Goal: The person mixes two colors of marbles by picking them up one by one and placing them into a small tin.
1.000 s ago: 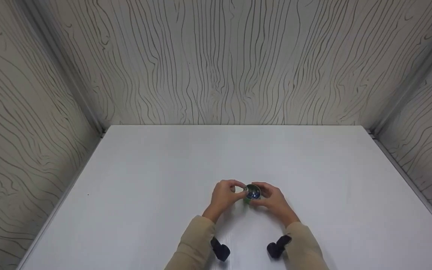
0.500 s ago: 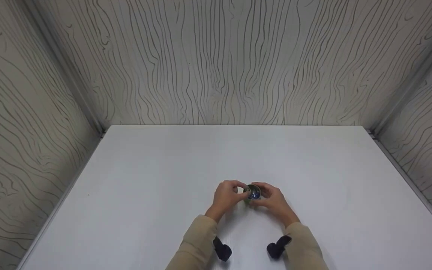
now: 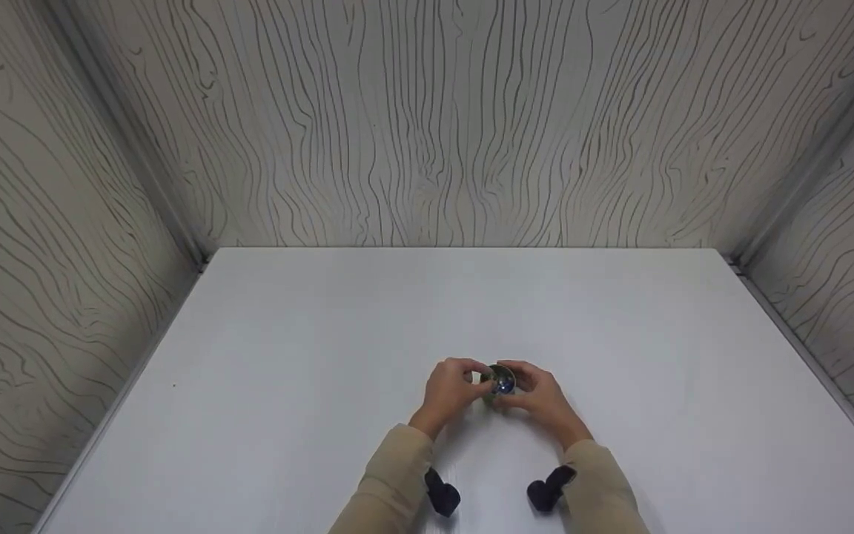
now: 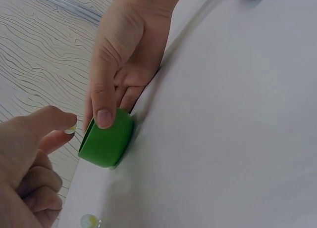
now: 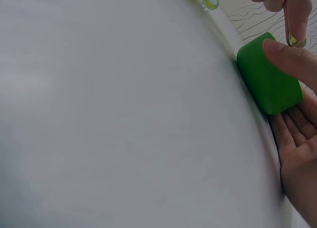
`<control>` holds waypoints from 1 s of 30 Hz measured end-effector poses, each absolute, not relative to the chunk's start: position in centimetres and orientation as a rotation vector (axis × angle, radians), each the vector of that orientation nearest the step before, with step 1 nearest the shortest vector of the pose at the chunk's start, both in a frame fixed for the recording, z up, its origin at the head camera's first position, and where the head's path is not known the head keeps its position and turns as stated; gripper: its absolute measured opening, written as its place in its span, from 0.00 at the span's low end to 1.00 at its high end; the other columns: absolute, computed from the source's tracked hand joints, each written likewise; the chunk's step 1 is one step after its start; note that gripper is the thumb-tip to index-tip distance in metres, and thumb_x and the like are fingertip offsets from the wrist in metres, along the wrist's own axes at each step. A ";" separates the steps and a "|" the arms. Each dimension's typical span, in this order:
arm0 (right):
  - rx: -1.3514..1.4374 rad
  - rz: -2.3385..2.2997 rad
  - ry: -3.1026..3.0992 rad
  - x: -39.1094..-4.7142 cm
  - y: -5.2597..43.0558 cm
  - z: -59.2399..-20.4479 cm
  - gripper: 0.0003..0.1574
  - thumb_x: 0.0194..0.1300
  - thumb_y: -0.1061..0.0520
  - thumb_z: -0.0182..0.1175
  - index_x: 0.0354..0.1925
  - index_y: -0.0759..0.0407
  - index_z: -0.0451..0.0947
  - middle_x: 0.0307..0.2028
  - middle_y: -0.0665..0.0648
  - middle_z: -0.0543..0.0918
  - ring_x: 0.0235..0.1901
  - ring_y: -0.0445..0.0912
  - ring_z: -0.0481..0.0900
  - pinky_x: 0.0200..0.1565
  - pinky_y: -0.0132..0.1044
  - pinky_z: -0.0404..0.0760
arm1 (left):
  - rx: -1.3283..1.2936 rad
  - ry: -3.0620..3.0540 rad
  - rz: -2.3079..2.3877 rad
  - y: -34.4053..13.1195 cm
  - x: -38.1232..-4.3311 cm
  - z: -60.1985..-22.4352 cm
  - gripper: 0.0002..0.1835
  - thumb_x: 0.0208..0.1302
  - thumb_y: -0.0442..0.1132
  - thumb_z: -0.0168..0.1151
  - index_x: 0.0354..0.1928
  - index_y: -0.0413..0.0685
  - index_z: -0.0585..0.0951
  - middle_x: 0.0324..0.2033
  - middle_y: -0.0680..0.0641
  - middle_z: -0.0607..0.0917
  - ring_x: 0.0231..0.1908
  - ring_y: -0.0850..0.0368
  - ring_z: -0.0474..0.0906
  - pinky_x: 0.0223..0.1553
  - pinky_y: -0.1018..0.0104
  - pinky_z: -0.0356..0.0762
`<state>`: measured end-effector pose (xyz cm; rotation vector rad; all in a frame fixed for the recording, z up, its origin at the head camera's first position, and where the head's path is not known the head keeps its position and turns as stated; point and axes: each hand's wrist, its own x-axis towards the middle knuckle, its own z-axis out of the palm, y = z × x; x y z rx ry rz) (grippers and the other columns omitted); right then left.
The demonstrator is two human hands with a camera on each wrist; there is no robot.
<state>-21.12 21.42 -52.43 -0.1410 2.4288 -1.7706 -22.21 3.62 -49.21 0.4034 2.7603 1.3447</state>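
Note:
A small green cup [image 3: 502, 380] stands on the white table, its mouth up, with shiny bluish things visible inside. My right hand [image 3: 542, 397] holds it from the right side; the thumb [image 5: 285, 55] lies on the cup's near wall in the right wrist view. My left hand [image 3: 445, 391] is at the cup's left rim. Between its thumb and index finger it pinches a clear marble with yellow in it [image 4: 71, 129], just outside the cup's mouth in the left wrist view. In the head view that marble is mostly hidden by the fingers.
A loose marble [image 4: 90, 221] lies on the table near the left hand in the left wrist view. The right wrist view has several marbles [image 5: 211, 1] at its top edge. Wood-grain panels [image 3: 427, 126] rise behind and beside the white table [image 3: 286, 319].
My left hand has moved slightly right, bringing its fingertips closer over the cup's left rim. The right hand and the cup have stayed in place.

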 end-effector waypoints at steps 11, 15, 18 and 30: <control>-0.167 -1.753 2.440 -21.1 21.4 -52.5 0.39 0.53 0.58 0.71 0.63 0.64 0.70 0.63 0.67 0.74 0.66 0.60 0.70 0.65 0.47 0.70 | 0.434 2.741 1.380 3.3 -22.2 -49.3 0.08 0.57 0.40 0.68 0.38 0.47 0.88 0.15 0.59 0.64 0.17 0.67 0.57 0.20 0.75 0.53; -0.139 -1.733 2.452 -21.1 21.3 -52.4 0.39 0.53 0.58 0.71 0.63 0.62 0.70 0.63 0.66 0.74 0.66 0.60 0.70 0.66 0.49 0.69 | 0.420 2.738 1.393 3.1 -22.3 -49.0 0.08 0.57 0.39 0.68 0.38 0.47 0.88 0.16 0.58 0.65 0.19 0.66 0.58 0.21 0.75 0.54; -0.133 -1.735 2.449 -21.1 21.3 -52.4 0.39 0.52 0.58 0.71 0.62 0.62 0.71 0.63 0.66 0.75 0.66 0.60 0.71 0.66 0.50 0.68 | 0.417 2.741 1.401 2.9 -22.3 -48.9 0.07 0.57 0.39 0.68 0.38 0.47 0.88 0.16 0.58 0.64 0.18 0.66 0.57 0.21 0.75 0.54; -0.156 -1.740 2.467 -21.3 21.4 -52.8 0.39 0.51 0.60 0.72 0.61 0.65 0.71 0.61 0.67 0.76 0.64 0.60 0.73 0.65 0.50 0.70 | 0.442 2.765 1.435 2.3 -22.5 -49.0 0.06 0.57 0.38 0.68 0.36 0.46 0.88 0.13 0.60 0.61 0.17 0.67 0.55 0.20 0.76 0.52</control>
